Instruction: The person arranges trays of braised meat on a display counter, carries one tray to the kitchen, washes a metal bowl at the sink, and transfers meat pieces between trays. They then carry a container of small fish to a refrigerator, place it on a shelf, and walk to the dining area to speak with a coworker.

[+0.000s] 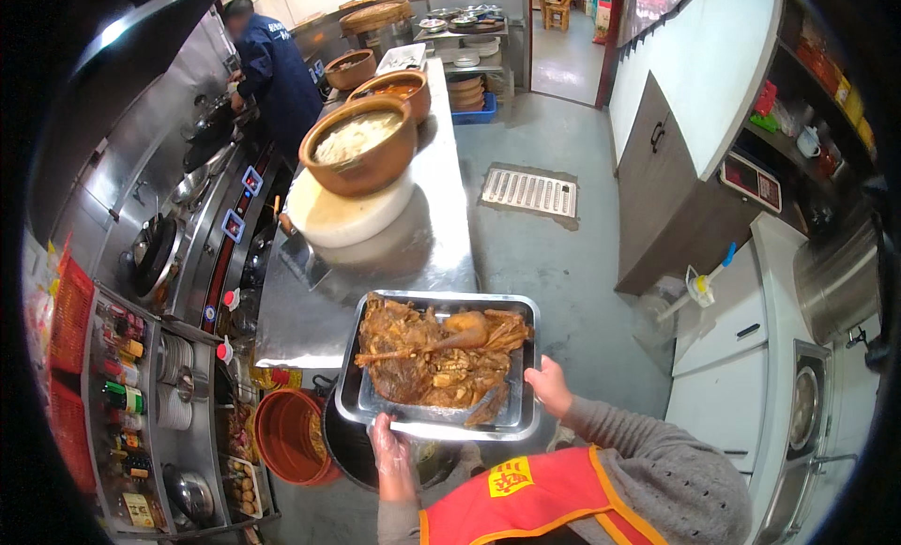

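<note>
A rectangular stainless steel tray (436, 430) filled with browned cooked poultry (443, 358) is held between my two hands, in front of my red apron. My left hand (391, 443), in what looks like a clear plastic glove, grips the tray's near rim at its left part. My right hand (549, 386) grips the right rim, thumb on top. The tray's far left part overlaps the near end of the steel worktable (366, 284) in view; whether it touches the table I cannot tell. My fingers under the tray are hidden.
A cleaver (305, 261) lies beside a round white cutting board (352, 210) bearing a clay pot (359, 151). An orange-brown bucket (290, 436) and a black pot (345, 439) stand below. A co-worker (278, 73) is at the stoves. A floor drain (529, 191) lies right of the table.
</note>
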